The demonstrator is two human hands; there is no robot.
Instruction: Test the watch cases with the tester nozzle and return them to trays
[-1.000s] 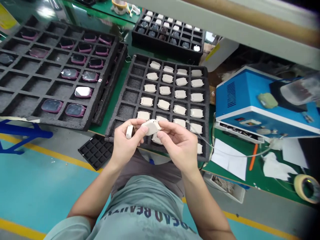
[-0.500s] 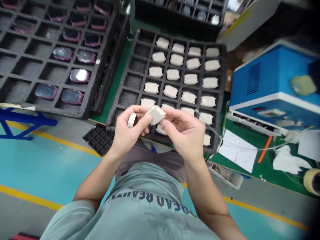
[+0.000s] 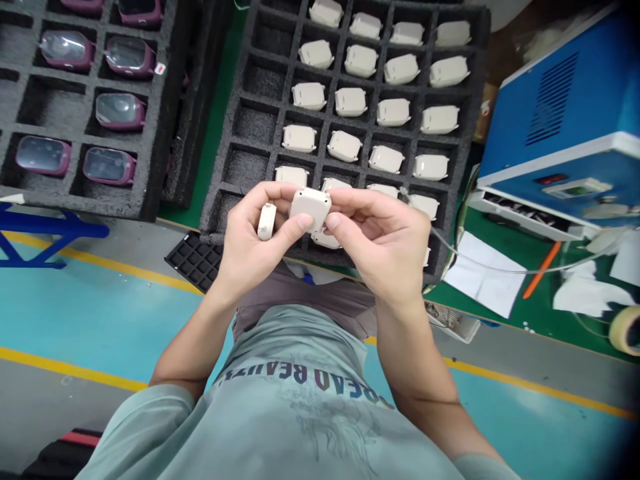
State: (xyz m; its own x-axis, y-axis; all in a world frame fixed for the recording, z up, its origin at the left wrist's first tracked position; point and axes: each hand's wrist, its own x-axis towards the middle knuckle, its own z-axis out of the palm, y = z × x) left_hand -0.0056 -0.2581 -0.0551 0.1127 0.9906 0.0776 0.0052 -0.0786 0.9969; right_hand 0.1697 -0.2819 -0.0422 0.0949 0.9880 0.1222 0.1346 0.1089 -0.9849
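Between both hands, above the near edge of a black foam tray (image 3: 213,212), is a cream watch-shaped casing (image 3: 311,208). My left hand (image 3: 257,230) is closed on it, thumb on its broad face. A second, similar cream casing (image 3: 267,222) is tucked on edge in the same palm. My right hand (image 3: 383,243) pinches the first casing's right edge with thumb and forefinger; its other fingers are curled. Under the hands, the tray's compartments hold several more cream casings (image 3: 345,145), while its left column shows bare foam. The fingers partly hide the front row.
At left, stacked foam trays (image 3: 150,143) hold purple-framed watch-like pieces (image 3: 109,165). A blue machine (image 3: 560,127) stands at right. Near it lie white paper (image 3: 485,273), an orange stick (image 3: 543,270) and a tape roll (image 3: 626,330). A thin clear tube (image 3: 495,269) crosses the bench from the tray.
The held casing has turned from tilted to nearly level, still between both hands. The casing in my left palm has also turned slightly. The camera view has shifted closer to the tray.
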